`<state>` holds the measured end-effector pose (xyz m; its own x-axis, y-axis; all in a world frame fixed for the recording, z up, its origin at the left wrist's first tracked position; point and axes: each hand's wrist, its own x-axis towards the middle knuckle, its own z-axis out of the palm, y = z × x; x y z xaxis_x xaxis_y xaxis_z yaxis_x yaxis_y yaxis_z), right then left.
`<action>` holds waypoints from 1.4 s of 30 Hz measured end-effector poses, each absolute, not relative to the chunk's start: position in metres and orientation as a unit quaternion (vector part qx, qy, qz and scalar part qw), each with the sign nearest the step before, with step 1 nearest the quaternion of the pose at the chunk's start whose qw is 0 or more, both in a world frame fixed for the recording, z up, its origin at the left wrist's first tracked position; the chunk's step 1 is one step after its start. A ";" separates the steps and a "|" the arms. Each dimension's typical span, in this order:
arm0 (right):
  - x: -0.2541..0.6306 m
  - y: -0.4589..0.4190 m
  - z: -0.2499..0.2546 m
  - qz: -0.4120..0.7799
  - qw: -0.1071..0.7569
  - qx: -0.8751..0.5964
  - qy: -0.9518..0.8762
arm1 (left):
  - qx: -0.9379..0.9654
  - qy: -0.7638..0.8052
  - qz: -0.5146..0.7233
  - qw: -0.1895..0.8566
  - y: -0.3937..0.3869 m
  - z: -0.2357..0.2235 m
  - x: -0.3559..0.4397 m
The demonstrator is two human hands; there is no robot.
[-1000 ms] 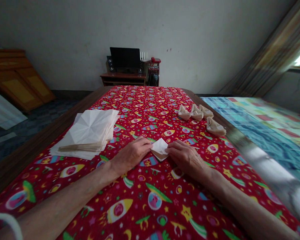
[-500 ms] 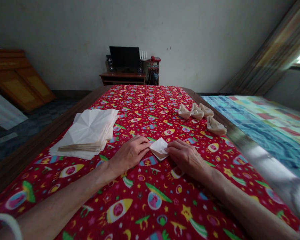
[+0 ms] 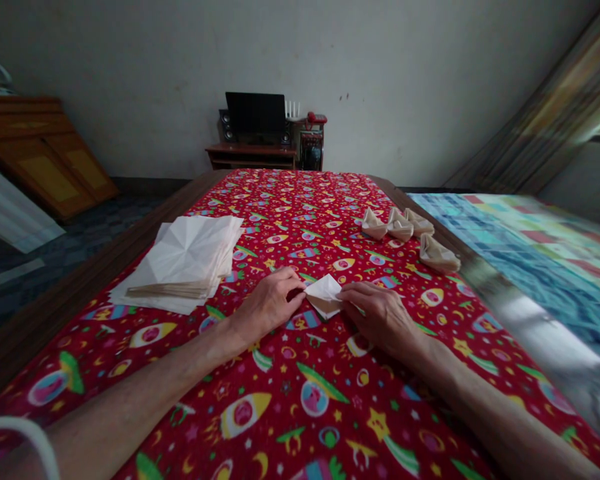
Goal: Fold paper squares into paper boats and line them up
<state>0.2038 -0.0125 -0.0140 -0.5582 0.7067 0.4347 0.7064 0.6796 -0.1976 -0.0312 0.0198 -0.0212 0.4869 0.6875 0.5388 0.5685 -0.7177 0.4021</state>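
Observation:
A small folded paper (image 3: 326, 293), white on top and beige on its lower part, lies on the red patterned cloth (image 3: 285, 373) in a diamond shape. My left hand (image 3: 277, 295) pinches its left corner between thumb and fingers. At the right corner, my right hand (image 3: 375, 308) is closed on the paper's edge, its fingertips partly covering that side. To the left lies a stack of creased white paper sheets (image 3: 190, 247), with a bundle of folded beige paper (image 3: 173, 291) on its front. Several folded boat-like paper pieces (image 3: 437, 255) stand on the right side of the cloth.
The table's dark wooden edge (image 3: 100, 270) runs along the left. Beyond the far end are a monitor (image 3: 256, 115) and a red telephone (image 3: 316, 119) on low furniture. A bed with a patchwork cover (image 3: 510, 247) is at the right, a wooden cabinet (image 3: 50, 160) at the left.
The whole view has shifted slightly, so things appear a little further right. Both hands stay at the paper's corners; the beige lower part now looks more folded up.

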 end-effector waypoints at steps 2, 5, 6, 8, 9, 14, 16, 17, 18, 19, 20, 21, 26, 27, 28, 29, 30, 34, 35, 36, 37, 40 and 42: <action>0.204 -0.012 -0.014 0.002 0.245 -0.403 -0.882 | 0.861 0.363 0.348 0.075 0.021 -0.024 -0.031; 0.203 -0.012 -0.014 -0.007 0.249 -0.404 -0.880 | 0.875 0.363 0.318 0.039 0.022 -0.023 -0.031; 0.203 -0.012 -0.013 -0.010 0.251 -0.405 -0.879 | 0.884 0.362 0.296 0.015 0.022 -0.021 -0.031; 0.202 -0.012 -0.013 -0.010 0.249 -0.407 -0.879 | 0.906 0.348 0.236 -0.046 0.019 -0.015 -0.031; 0.202 -0.012 -0.012 -0.010 0.248 -0.408 -0.879 | 0.917 0.334 0.202 -0.076 0.017 -0.011 -0.032; 0.202 -0.013 -0.013 -0.019 0.243 -0.404 -0.882 | 0.940 0.294 0.117 -0.132 0.011 0.001 -0.033; 0.202 -0.013 -0.013 -0.022 0.239 -0.404 -0.883 | 0.938 0.299 0.121 -0.126 0.009 0.001 -0.034; 0.202 -0.013 -0.013 -0.025 0.236 -0.404 -0.884 | 0.938 0.301 0.125 -0.122 0.009 0.001 -0.034; 0.202 -0.013 -0.013 -0.028 0.234 -0.404 -0.884 | 0.937 0.302 0.129 -0.117 0.009 0.001 -0.034; 0.202 -0.013 -0.013 -0.032 0.232 -0.403 -0.885 | 0.936 0.304 0.134 -0.114 0.008 0.000 -0.034; 0.202 -0.012 -0.013 -0.037 0.230 -0.402 -0.885 | 0.935 0.307 0.138 -0.113 0.008 0.000 -0.035; 0.202 -0.012 -0.013 -0.041 0.228 -0.402 -0.886 | 0.933 0.310 0.141 -0.113 0.008 -0.001 -0.036; 0.202 -0.013 -0.012 -0.053 0.220 -0.400 -0.888 | 0.938 0.310 0.122 -0.100 0.009 0.001 -0.040; 0.202 -0.014 -0.012 -0.055 0.218 -0.400 -0.889 | 0.939 0.308 0.114 -0.098 0.009 0.002 -0.040; 0.202 -0.014 -0.011 -0.056 0.216 -0.401 -0.889 | 0.940 0.307 0.108 -0.098 0.009 0.003 -0.041; 0.202 -0.014 -0.011 -0.056 0.213 -0.402 -0.889 | 0.941 0.308 0.102 -0.101 0.010 0.004 -0.041; 0.202 -0.015 -0.010 -0.055 0.211 -0.404 -0.889 | 0.940 0.309 0.095 -0.106 0.010 0.004 -0.041; 0.202 -0.014 -0.010 -0.052 0.200 -0.405 -0.891 | 0.942 0.306 0.085 -0.111 0.010 0.005 -0.041; 0.202 -0.014 -0.010 -0.050 0.200 -0.404 -0.891 | 0.942 0.305 0.089 -0.104 0.010 0.003 -0.041; 0.202 -0.014 -0.010 -0.048 0.199 -0.404 -0.892 | 0.942 0.306 0.098 -0.095 0.010 0.002 -0.041; 0.202 -0.013 -0.010 -0.045 0.200 -0.402 -0.893 | 0.941 0.309 0.110 -0.083 0.010 0.000 -0.042; 0.203 -0.012 -0.010 -0.037 0.201 -0.398 -0.894 | 0.934 0.311 0.174 -0.036 0.008 -0.004 -0.042; 0.203 -0.012 -0.009 -0.031 0.201 -0.397 -0.895 | 0.925 0.306 0.226 0.005 0.007 -0.006 -0.040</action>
